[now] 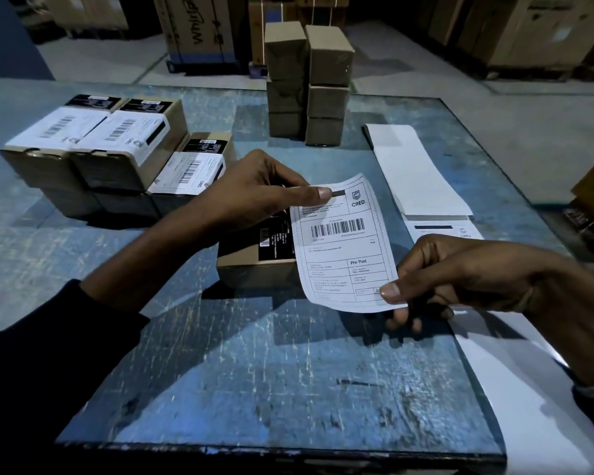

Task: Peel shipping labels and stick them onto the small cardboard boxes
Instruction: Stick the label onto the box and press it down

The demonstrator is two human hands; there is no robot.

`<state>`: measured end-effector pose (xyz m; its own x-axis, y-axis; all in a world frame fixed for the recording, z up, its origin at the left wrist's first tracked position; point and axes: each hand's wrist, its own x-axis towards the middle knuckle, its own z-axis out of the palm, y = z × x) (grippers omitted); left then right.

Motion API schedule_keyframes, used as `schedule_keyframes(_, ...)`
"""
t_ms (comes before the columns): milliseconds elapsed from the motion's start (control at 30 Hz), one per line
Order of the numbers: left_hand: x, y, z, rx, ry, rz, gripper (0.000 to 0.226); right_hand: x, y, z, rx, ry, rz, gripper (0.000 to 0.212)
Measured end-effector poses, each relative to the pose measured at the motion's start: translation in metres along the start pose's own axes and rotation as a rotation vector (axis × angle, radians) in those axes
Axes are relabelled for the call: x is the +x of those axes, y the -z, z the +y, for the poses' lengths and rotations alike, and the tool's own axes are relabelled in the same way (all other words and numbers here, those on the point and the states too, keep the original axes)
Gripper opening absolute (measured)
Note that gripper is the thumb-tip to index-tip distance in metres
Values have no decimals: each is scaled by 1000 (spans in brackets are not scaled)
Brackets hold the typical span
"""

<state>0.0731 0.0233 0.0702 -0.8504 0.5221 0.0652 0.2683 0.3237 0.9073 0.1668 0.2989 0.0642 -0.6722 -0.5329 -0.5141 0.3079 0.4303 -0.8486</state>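
The left hand (254, 197) pinched the top edge of the white printed shipping label (343, 241) while the right hand (460, 275) pinched its lower corner, holding the sheet taut and just above the small brown cardboard box with a black sticker (254, 258), probably so it could be lined up before sticking down. Labelled brown boxes (93, 149) sat stacked to the left, apparently finished; plain brown boxes (309, 87) waited behind on the worn blue table (254, 389), and the white fan-folded label stack (415, 173) lay near the right hand, handy for peeling.

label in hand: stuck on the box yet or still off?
Still off. The label hangs in the air, pinched at its top by the left hand and bottom corner by the right hand, over the box.
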Motion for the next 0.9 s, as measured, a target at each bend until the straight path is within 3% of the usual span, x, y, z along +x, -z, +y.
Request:
schedule_keyframes(133, 1, -1, 0, -18, 15, -6, 30, -2, -1, -1, -8, 0, 27, 18)
schedule_keyframes(367, 3, 1, -6, -19, 9, -38, 35, 2, 0, 0, -73, -37, 26, 33)
schedule_keyframes(900, 2, -1, -7, 7, 23, -35, 32, 2, 2, 3, -50, -24, 27, 33)
